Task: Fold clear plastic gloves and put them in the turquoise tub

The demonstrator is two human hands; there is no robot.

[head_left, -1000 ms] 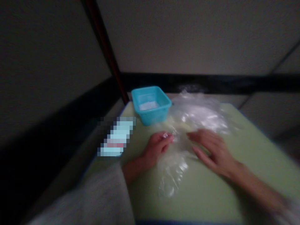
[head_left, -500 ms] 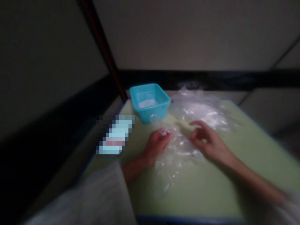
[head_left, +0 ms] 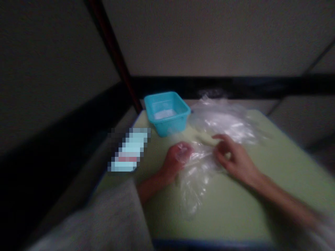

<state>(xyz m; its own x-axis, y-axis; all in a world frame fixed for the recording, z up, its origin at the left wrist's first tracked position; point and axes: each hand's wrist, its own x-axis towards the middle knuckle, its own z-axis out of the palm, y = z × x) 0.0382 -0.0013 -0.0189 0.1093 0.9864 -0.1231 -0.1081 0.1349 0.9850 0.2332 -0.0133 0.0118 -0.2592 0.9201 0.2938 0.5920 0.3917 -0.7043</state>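
nearer than the turquoise basket [head_left: 171,126], the clear plastic bag [head_left: 194,179] looks tauter than before: left hand [head_left: 172,162] closed on it, right hand [head_left: 239,164] curled (can't tell its grip).

The clear plastic bag [head_left: 195,179] was thin, glossy and crumpled (its far edge too blurred to trace). It was over the middle of the table [head_left: 235,216], bunched at its upper part, one portion drawn out toward three o'clock, a loose, creased portion spreading toward six o'clock.
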